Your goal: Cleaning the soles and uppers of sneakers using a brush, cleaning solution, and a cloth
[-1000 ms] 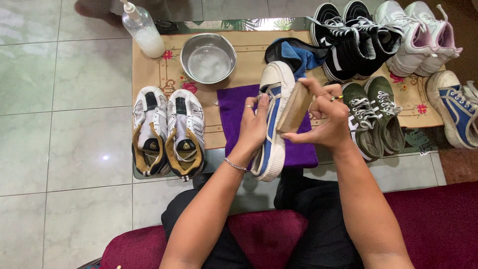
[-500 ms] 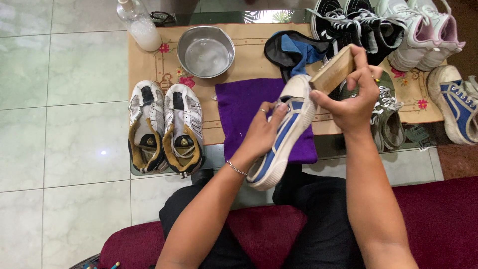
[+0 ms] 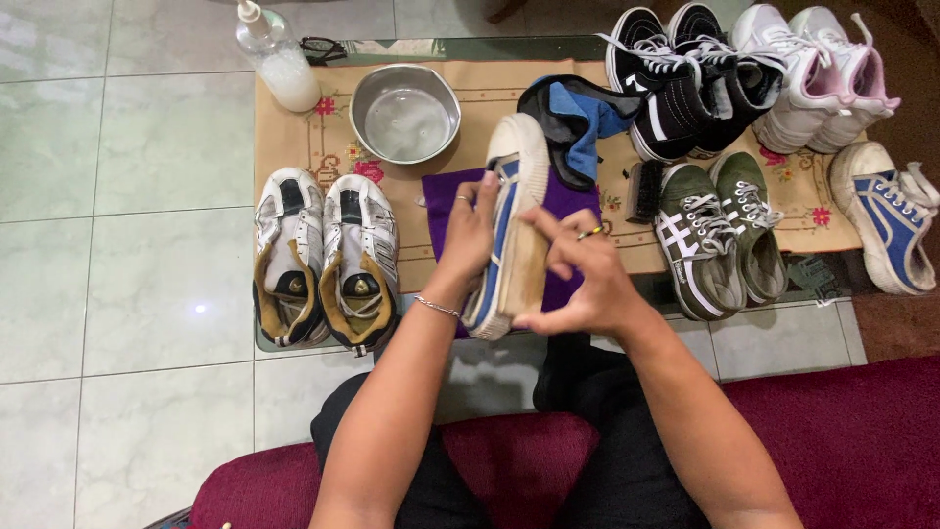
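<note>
My left hand (image 3: 470, 235) grips a blue and white sneaker (image 3: 509, 176) by its upper and holds it on its side, toe pointing away, above a purple cloth (image 3: 446, 211). Pressed flat against the sneaker's sole side is a wooden brush (image 3: 524, 269), held in my right hand (image 3: 583, 279). A ring shows on each hand, and a thin bracelet circles my left wrist.
A beige mat (image 3: 323, 137) on a low glass table carries a metal bowl (image 3: 405, 112), a pump bottle (image 3: 279, 59), a blue and black cloth (image 3: 578, 113), a small dark brush (image 3: 643, 191) and several pairs of shoes: white-gold (image 3: 323, 260), black (image 3: 681, 78), green (image 3: 720, 230), white-pink (image 3: 818, 69). One blue sneaker (image 3: 886, 216) lies far right.
My right hand brought the brush down from the sneaker's toe to its heel side. My left hand swung the sneaker back from tilted to pointing straight away.
</note>
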